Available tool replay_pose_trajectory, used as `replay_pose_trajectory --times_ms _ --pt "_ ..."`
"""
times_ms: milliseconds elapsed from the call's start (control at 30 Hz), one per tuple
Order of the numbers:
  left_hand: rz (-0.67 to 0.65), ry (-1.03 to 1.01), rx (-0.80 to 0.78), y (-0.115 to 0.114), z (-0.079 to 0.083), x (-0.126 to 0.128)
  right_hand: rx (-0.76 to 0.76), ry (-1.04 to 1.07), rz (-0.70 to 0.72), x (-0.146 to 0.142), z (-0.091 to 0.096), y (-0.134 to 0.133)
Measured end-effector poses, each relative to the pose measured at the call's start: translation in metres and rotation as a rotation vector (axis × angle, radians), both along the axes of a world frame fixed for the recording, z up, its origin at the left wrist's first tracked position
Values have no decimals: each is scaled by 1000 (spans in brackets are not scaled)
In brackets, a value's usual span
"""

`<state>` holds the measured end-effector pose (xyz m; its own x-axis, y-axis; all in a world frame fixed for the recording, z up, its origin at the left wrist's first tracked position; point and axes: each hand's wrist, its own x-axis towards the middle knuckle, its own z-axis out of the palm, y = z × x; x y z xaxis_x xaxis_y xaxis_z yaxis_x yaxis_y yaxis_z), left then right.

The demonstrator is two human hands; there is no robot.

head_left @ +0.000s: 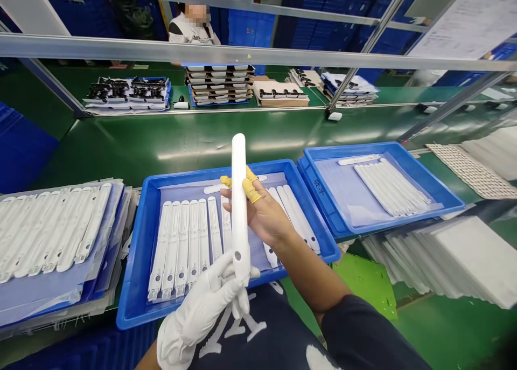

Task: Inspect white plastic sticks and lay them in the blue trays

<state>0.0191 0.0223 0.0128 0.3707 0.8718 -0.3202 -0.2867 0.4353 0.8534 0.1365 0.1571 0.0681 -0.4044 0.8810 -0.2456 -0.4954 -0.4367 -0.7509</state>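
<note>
Two open blue trays sit side by side on the green bench [109, 149] before me. The nearer tray [136, 257] has a row of white strips [183, 241] along its left and more at its right. The farther tray [351, 149], right of it, carries a tight bunch of strips [390, 189] with one lying crosswise behind. Above the nearer tray, a long white piece [239, 203] stands nearly upright: the white-gloved left hand [210, 297] pinches its lower end, and the right hand [266, 214], wearing yellow finger covers, curls round its middle.
</note>
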Motion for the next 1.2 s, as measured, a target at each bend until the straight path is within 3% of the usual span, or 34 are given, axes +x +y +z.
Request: replay_pose_trajectory --times_ms 200,400,533,700,767,900,1000,1100,1200 --pt "5 -81 49 0 -12 2 70 12 75 2 -6 -7" --pt "-61 93 57 3 -38 6 210 146 269 12 -12 -16" --pt "-89 199 40 6 -57 11 348 92 364 24 -17 -20" --pt "-124 298 114 10 -67 14 437 33 403 32 -34 -17" --pt "-130 424 165 13 -74 11 451 -137 371 33 -52 -8" --pt "-140 870 423 25 -91 3 478 -878 244 37 -109 18" --pt "-239 1160 633 39 -96 4 452 -1129 223 42 -146 29" --pt "-421 1303 689 57 -93 13 489 -1285 288 43 -161 29" --pt "-495 1317 686 72 -91 23 557 -1394 401 39 -158 23"
